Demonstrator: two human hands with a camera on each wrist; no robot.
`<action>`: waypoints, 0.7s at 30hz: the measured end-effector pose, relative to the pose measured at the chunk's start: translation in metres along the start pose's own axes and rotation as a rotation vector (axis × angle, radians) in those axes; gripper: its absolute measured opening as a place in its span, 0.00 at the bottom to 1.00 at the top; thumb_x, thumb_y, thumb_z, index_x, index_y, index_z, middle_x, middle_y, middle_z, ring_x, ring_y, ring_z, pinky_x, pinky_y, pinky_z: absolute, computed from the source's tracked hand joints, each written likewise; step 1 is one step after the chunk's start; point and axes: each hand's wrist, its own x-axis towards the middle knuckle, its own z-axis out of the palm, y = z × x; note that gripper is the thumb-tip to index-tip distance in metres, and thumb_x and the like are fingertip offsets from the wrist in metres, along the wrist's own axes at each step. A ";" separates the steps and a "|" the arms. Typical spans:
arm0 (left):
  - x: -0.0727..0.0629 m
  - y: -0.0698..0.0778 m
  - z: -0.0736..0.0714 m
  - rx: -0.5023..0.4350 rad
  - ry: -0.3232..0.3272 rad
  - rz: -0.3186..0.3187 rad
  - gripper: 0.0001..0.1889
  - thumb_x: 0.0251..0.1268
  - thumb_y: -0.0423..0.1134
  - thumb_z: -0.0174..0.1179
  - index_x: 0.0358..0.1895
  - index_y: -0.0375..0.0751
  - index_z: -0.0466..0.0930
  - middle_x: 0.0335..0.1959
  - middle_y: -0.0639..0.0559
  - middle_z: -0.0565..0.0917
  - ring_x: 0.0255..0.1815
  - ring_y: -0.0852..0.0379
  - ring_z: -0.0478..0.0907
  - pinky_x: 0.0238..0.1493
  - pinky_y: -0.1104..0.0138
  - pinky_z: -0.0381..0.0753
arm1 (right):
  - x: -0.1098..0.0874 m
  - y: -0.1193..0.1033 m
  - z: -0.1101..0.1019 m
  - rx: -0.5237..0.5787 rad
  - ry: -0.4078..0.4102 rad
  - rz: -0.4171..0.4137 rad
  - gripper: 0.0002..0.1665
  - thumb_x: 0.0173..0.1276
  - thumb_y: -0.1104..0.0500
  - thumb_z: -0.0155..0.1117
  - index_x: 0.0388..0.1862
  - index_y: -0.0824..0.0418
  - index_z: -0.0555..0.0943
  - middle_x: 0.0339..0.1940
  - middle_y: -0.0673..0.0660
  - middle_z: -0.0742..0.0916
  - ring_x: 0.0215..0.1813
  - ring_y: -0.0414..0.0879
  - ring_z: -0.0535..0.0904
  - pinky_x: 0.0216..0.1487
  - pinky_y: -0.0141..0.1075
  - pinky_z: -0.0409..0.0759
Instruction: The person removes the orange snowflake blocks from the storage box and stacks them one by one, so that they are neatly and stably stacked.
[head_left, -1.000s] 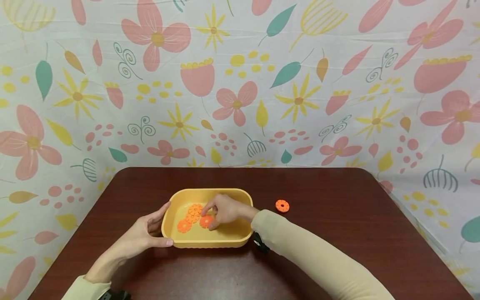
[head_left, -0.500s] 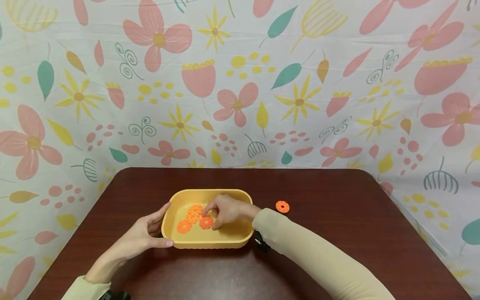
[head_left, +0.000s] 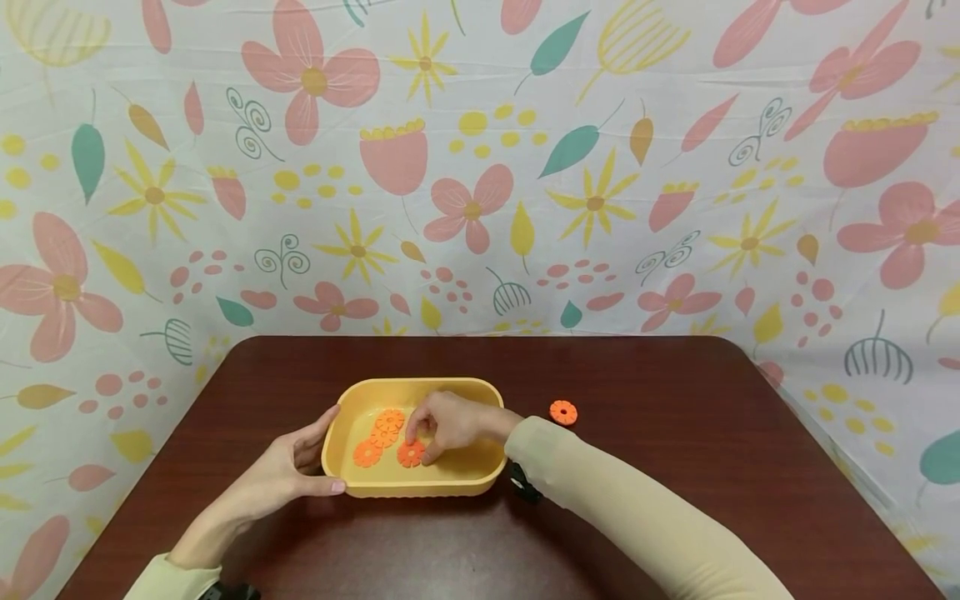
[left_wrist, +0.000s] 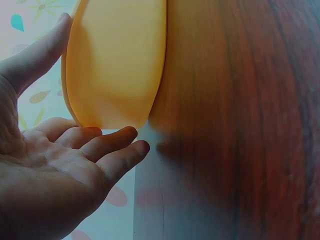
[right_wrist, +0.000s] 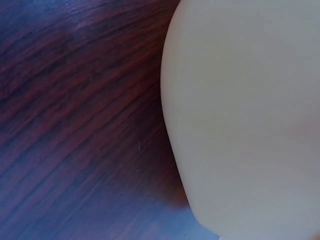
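A yellow rectangular tub [head_left: 480,479] with rounded corners stands on the table. My left hand [head_left: 281,471] holds its left end, thumb at the front corner and fingers along the short side; the left wrist view shows the thumb [left_wrist: 47,47] against the tub wall [left_wrist: 117,55]. Inside the tub, my right hand [head_left: 453,419] pinches an orange notched building disc [head_left: 410,454] between index finger and thumb. Several similar discs [head_left: 385,437] lie overlapping just left of it. The tub's outer wall [right_wrist: 240,115] fills much of the right wrist view, hiding the right hand there.
Another orange notched disc [head_left: 563,412] lies on the dark red wooden table [head_left: 660,442], to the right of the tub and behind the right sleeve [head_left: 622,508]. A flower-patterned cloth [head_left: 480,125] hangs behind the table.
My right index finger has come down onto the disc's far edge, and that disc has shifted slightly toward the front of the tub. The left hand and tub stay in place.
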 end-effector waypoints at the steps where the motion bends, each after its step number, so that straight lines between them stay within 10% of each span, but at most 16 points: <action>1: 0.000 0.000 0.000 -0.002 -0.001 0.000 0.56 0.63 0.34 0.76 0.86 0.37 0.44 0.86 0.37 0.46 0.81 0.35 0.56 0.62 0.72 0.73 | 0.000 0.000 0.000 -0.003 0.002 0.001 0.17 0.53 0.70 0.85 0.42 0.63 0.91 0.32 0.57 0.84 0.36 0.45 0.75 0.39 0.28 0.70; 21: 0.002 -0.005 0.000 -0.002 0.006 -0.005 0.56 0.63 0.33 0.76 0.86 0.37 0.44 0.86 0.40 0.48 0.82 0.36 0.54 0.61 0.75 0.71 | 0.003 0.002 0.005 -0.014 0.026 0.015 0.20 0.53 0.70 0.86 0.44 0.60 0.88 0.36 0.56 0.86 0.39 0.47 0.78 0.40 0.29 0.73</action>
